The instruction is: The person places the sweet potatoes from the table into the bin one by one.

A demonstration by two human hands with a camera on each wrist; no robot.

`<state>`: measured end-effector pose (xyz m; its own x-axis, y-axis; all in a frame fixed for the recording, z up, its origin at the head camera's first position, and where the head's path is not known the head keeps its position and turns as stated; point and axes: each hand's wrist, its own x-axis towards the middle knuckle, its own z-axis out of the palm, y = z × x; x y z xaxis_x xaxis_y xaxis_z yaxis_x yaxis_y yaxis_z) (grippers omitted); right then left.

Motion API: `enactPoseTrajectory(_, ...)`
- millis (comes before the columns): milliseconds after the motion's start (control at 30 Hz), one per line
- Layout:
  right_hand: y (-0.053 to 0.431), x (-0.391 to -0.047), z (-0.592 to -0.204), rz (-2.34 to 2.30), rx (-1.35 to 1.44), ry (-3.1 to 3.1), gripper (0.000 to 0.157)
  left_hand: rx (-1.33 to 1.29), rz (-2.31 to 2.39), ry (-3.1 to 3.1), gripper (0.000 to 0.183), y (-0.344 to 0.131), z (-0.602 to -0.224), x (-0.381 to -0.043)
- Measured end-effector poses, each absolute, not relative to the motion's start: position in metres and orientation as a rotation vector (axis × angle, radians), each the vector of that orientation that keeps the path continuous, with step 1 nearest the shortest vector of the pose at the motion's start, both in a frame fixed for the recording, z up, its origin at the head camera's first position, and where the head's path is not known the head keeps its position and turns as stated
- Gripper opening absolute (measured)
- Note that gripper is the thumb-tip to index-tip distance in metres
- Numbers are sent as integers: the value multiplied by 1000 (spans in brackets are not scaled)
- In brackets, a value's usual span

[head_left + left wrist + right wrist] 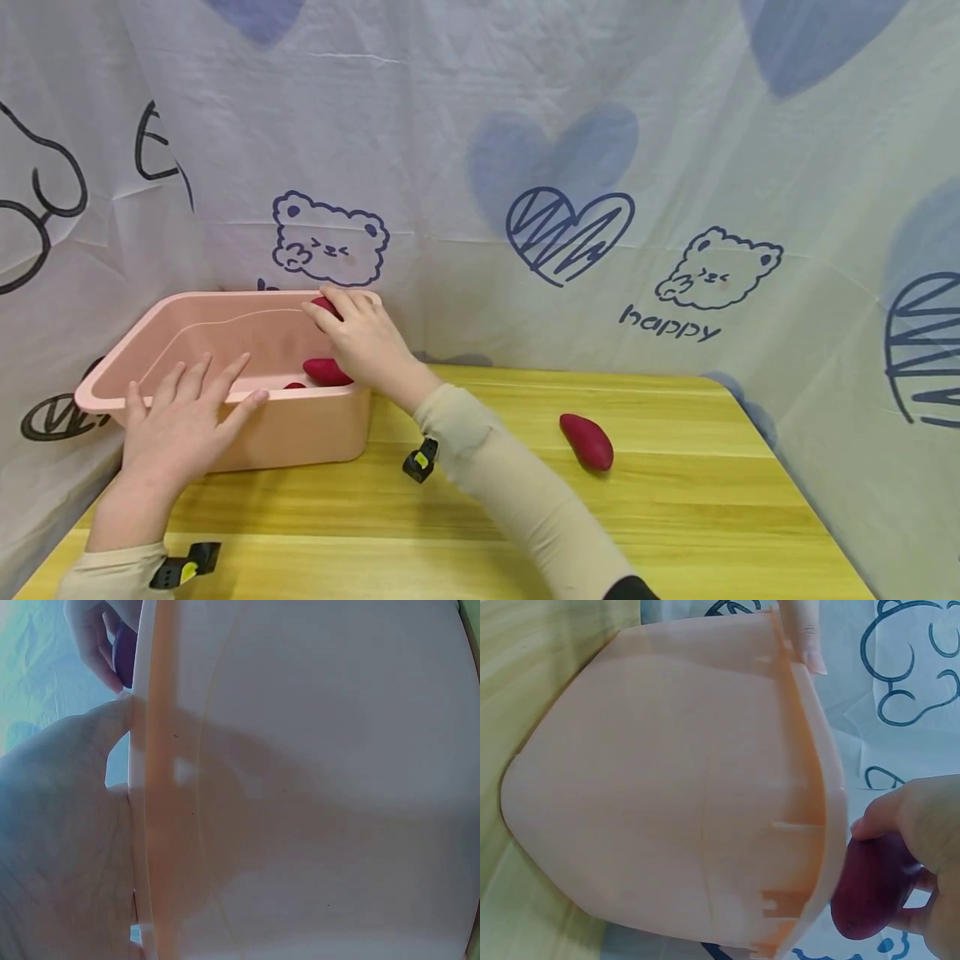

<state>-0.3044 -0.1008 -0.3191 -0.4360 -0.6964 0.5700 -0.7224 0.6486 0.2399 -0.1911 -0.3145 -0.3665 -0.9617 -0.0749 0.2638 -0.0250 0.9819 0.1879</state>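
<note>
My right hand (375, 342) grips a dark red sweet potato (874, 889), thumb on one side and fingers on the other. It holds it over the right end of a pink plastic bin (300, 429). Inside the bin lies another sweet potato (326, 372), and a small red patch beside it shows just above the front rim. My left hand (180, 429), fingers spread, rests on the bin's front rim at the left. In the left wrist view the thumb (112, 720) touches that rim. One more sweet potato (587, 442) lies on the table, right of the bin.
The bin stands at the left of a yellow wood-grain table (465, 508). Behind the table hangs a pale cloth (450, 275) with hearts and bears, which also covers both sides. The right forearm reaches across the table's middle.
</note>
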Motion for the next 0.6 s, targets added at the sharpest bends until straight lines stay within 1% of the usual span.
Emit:
enactPoseTrajectory(67,-102,-304,-321,63,1107,-2225,40,76,-269,-2857,73,-315,-367,-191)
enactPoseTrajectory(267,-107,-305,-326,91,1136,-2264,49,81,-274,-2857,73,-315,-366,-191)
enactPoseTrajectory(600,-114,-301,-331,64,1169,-2307,45,82,-268,-2851,74,-316,-368,-192)
